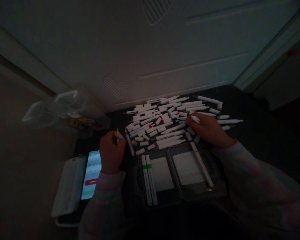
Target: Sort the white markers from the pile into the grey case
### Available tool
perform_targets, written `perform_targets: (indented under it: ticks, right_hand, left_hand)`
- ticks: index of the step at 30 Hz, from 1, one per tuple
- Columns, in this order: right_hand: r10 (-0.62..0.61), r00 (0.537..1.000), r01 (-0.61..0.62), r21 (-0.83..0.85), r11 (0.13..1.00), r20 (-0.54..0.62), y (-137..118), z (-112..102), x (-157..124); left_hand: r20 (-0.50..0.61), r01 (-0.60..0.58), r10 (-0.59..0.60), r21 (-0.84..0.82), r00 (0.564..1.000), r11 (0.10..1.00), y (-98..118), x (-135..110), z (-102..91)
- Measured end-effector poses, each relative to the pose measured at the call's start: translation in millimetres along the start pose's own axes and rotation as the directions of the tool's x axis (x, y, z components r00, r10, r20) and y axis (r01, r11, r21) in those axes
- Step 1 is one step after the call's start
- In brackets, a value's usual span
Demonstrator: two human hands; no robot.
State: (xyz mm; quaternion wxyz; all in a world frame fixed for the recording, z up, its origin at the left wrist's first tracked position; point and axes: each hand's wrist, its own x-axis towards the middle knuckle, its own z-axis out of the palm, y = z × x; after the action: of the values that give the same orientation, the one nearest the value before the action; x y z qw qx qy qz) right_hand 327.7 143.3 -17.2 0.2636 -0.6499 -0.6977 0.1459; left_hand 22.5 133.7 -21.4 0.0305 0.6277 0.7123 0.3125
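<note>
My left hand (112, 154) is closed around an uncapped marker (119, 134); its green tip and yellowish band stick up above the fingers. Over the right side of the pile, my right hand (208, 130) pinches a short white piece that looks like a marker cap (195, 119). Between the hands spreads a heap of white markers (162, 120), some uncapped, with loose caps (140, 151) among them. In front lies an open clear case (178, 186). Two green-banded markers (150, 181) lie in its left half, and one red-ended marker (202, 165) lies slantwise across its right half.
A lit phone (90, 176) showing a timer lies by my left wrist, its pale flip cover (68, 186) folded out. Behind it stands a clear plastic container (95, 113) with a yellow label. A white panelled surface (165, 63) rises behind the dark table (245, 146). The light is dim.
</note>
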Motion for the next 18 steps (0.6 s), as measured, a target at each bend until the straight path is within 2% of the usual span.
perform_targets:
  ticks: [4, 10, 14, 18]
  right_hand:
    - [-0.014, 1.0, 0.014, -0.008, 1.0, 0.01, -0.2, -0.4, -0.2]
    - [-0.004, 1.0, 0.004, -0.015, 1.0, 0.018, -1.4, -1.6, 0.0]
    - [0.007, 1.0, -0.007, -0.004, 1.0, 0.011, -1.5, -0.8, -0.1]
    - [0.041, 0.999, -0.04, -0.014, 0.999, 0.022, -2.7, -1.9, 0.0]
  left_hand:
    - [0.018, 0.0, -0.001, 0.063, 1.0, 0.998, -0.8, 0.7, 2.0]
    - [0.03, -0.086, 0.083, 0.137, 0.996, 0.987, -6.5, 1.3, 4.8]
    - [0.102, -0.185, 0.164, 0.259, 0.981, 0.948, -9.0, 1.5, 5.9]
    - [0.171, -0.219, 0.168, 0.35, 0.971, 0.911, -7.9, 2.0, 9.5]
